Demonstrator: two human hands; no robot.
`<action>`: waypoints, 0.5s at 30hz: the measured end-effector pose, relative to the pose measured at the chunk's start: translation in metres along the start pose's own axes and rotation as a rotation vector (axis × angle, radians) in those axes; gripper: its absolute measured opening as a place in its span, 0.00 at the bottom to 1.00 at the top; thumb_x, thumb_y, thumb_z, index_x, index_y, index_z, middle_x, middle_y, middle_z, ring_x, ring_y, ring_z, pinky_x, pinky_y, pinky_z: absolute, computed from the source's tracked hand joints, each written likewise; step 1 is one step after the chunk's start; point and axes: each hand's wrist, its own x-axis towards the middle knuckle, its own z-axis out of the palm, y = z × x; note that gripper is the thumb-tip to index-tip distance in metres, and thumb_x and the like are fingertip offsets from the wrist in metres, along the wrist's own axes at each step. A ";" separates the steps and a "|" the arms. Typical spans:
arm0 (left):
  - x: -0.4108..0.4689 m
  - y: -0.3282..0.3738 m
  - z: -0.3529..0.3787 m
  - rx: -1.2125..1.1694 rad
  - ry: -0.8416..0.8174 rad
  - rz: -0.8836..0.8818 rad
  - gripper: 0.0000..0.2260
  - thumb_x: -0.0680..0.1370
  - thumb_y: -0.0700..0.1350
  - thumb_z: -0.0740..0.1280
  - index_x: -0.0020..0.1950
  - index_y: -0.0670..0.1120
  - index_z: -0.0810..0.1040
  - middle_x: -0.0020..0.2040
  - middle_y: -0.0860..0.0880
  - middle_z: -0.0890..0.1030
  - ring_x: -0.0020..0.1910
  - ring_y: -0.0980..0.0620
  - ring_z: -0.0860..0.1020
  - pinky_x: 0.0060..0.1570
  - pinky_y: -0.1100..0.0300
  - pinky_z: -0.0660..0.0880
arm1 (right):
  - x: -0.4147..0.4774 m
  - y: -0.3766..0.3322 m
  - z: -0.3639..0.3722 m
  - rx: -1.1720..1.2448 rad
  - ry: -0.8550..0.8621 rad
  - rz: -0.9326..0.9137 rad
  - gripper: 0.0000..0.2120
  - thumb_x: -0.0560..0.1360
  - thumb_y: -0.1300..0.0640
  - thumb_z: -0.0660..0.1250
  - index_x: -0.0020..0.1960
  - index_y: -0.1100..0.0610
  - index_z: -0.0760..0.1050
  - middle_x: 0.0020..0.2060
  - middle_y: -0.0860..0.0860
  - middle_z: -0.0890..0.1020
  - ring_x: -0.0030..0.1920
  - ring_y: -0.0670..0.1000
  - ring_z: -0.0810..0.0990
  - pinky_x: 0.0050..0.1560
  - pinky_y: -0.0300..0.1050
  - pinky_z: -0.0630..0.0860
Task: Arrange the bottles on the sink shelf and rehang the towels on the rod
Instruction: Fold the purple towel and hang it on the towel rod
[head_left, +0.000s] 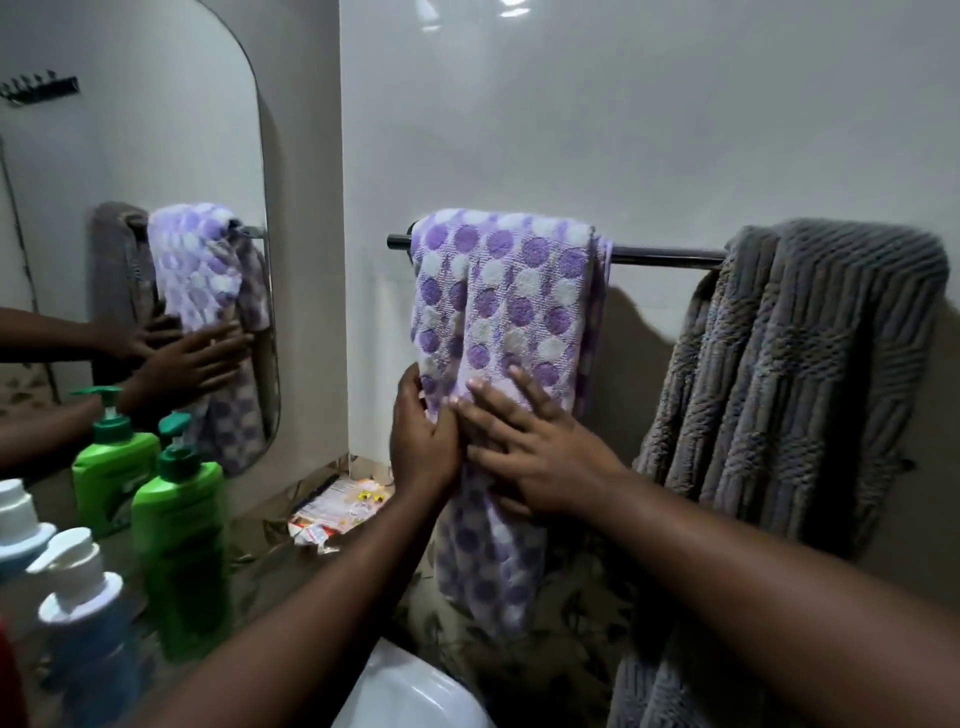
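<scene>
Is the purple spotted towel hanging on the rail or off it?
On it. The purple spotted towel drapes over the rod; the left hand holds its edge, the right hand lies flat on it.

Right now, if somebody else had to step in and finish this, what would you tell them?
Hands: left hand holds the left edge of the dotted towel; right hand lies flat on its front.
Done: dotted towel and grey towel hang over the rod; green bottle and pump bottle stand upright on the shelf by the mirror.
Left: straighten the dotted towel; the grey towel looks bunched, so perhaps spread it.
</scene>
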 end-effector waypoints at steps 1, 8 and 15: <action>-0.007 0.001 0.001 0.055 0.053 0.033 0.27 0.77 0.52 0.62 0.76 0.55 0.66 0.71 0.51 0.75 0.68 0.49 0.76 0.67 0.45 0.74 | -0.005 -0.003 0.000 0.015 -0.008 -0.012 0.24 0.70 0.42 0.66 0.60 0.52 0.81 0.79 0.60 0.64 0.80 0.62 0.59 0.76 0.70 0.57; -0.067 0.030 0.024 0.273 0.345 0.233 0.27 0.79 0.49 0.58 0.79 0.46 0.65 0.79 0.44 0.68 0.77 0.46 0.67 0.70 0.45 0.65 | -0.063 -0.002 -0.042 0.079 0.028 0.014 0.30 0.67 0.38 0.70 0.66 0.48 0.77 0.80 0.58 0.61 0.81 0.61 0.55 0.76 0.69 0.57; -0.128 0.117 0.086 0.229 0.064 0.636 0.28 0.78 0.50 0.63 0.78 0.47 0.64 0.77 0.42 0.70 0.77 0.44 0.67 0.77 0.50 0.61 | -0.118 0.041 -0.129 0.040 0.261 0.494 0.19 0.70 0.50 0.69 0.60 0.52 0.81 0.77 0.57 0.68 0.79 0.61 0.62 0.77 0.68 0.56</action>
